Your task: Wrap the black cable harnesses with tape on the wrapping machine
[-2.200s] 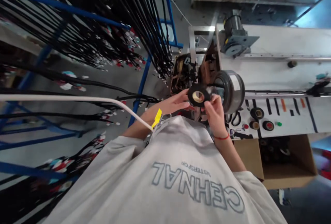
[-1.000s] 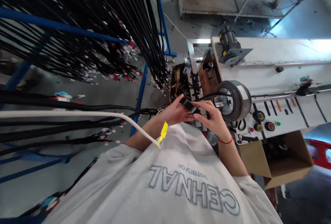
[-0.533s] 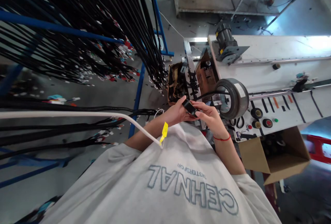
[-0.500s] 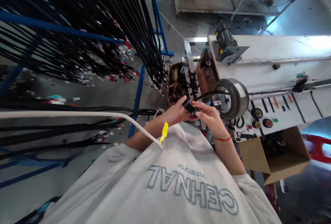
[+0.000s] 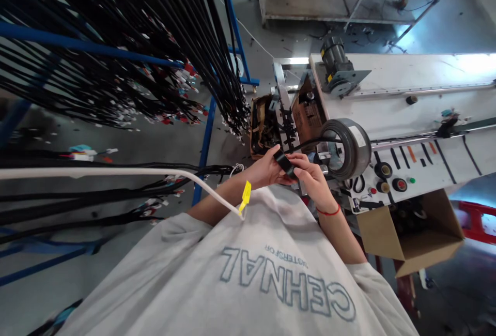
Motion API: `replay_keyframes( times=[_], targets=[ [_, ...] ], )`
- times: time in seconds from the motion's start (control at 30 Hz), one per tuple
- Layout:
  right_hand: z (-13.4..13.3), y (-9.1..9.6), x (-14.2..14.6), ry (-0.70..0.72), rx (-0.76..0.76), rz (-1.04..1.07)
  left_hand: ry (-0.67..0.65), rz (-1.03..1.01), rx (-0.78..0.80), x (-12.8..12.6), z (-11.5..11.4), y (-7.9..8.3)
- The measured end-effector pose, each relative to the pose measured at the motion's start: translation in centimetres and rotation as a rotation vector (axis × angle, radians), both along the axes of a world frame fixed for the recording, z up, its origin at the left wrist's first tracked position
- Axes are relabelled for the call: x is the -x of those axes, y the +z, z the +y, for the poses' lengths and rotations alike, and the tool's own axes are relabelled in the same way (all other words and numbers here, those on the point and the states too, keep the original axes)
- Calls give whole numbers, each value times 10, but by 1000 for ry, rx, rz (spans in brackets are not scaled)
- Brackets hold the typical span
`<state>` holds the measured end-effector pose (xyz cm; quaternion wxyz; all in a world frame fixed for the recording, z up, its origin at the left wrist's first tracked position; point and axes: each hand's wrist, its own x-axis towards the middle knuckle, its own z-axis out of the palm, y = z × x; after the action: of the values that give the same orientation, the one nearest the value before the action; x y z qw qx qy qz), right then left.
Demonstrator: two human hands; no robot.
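A roll of black tape point(image 5: 285, 163) is held in front of my chest, tilted, between both hands. My left hand point(image 5: 271, 166) is closed around its left side, with some of the fingers hidden beneath it. From the right, my right hand point(image 5: 310, 171) grips the roll's lower right edge with thumb and fingers. Just beyond my right fingers, a black cable point(image 5: 308, 143) runs to a large grey-black roll point(image 5: 349, 148) on the bench edge.
Bundles of black cables point(image 5: 217, 67) hang from a blue frame point(image 5: 207, 139) at left. A white workbench point(image 5: 411, 75) with a motor point(image 5: 336, 57) and tape rolls stands at right. An open cardboard box point(image 5: 426, 250) sits below it; another box point(image 5: 265, 124) lies ahead.
Both hands keep hold of the tape roll in nearly the same place. My right forearm has shifted slightly left, and the view has moved a little.
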<state>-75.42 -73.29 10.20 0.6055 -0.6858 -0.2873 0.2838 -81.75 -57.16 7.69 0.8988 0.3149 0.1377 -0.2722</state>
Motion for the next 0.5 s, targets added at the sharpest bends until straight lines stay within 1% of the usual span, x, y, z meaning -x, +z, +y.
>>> replay_keyframes(
  times=[0.07, 0.23, 0.3, 0.4, 0.5],
  targets=[
    [-1, 2, -1, 7, 14, -10, 12, -7, -1, 0, -1, 0],
    [1, 1, -2, 19, 25, 59, 120, -9, -77, 1, -5, 3],
    [3, -2, -1, -2, 31, 76, 148, 8, -110, 1, -7, 3],
    [6, -5, 4, -54, 47, 42, 191, 45, -135, -1, -10, 3],
    [5, -3, 9, -62, 1, 20, 243, 65, -128, -2, -12, 4]
  ],
)
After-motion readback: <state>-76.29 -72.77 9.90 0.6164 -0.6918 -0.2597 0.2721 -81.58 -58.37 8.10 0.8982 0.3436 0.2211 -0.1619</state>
